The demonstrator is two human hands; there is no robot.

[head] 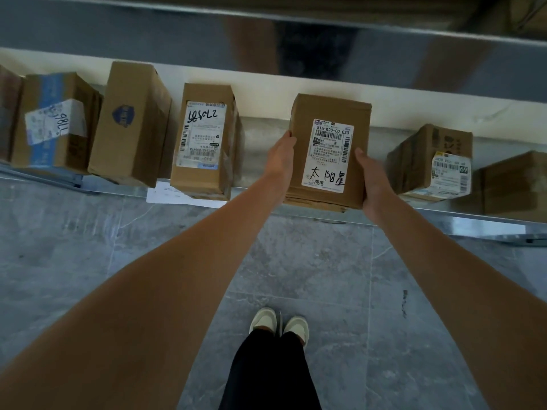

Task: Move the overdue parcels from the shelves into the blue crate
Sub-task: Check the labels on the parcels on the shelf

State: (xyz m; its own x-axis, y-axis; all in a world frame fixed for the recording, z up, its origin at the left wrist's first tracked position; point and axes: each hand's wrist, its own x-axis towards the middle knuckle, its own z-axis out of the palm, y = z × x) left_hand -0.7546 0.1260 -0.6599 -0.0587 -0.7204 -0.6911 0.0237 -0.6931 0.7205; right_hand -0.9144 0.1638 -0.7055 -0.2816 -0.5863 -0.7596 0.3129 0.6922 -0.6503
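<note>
A brown cardboard parcel (307, 113) with a white shipping label and black handwriting sits at the front edge of the low metal shelf (444, 221). My left hand (281, 156) grips its left side, thumb on top. My right hand (374, 180) holds its right side, thumb on the top face. The parcel's near edge overhangs the shelf lip slightly. The blue crate is not in view.
More cardboard parcels stand on the same shelf: three on the left (204, 137), (130, 122), (56, 122), two on the right (432, 164), (515, 184). A higher shelf edge (266, 13) runs across the top. Grey tiled floor (325, 276) and my feet (279, 324) are below.
</note>
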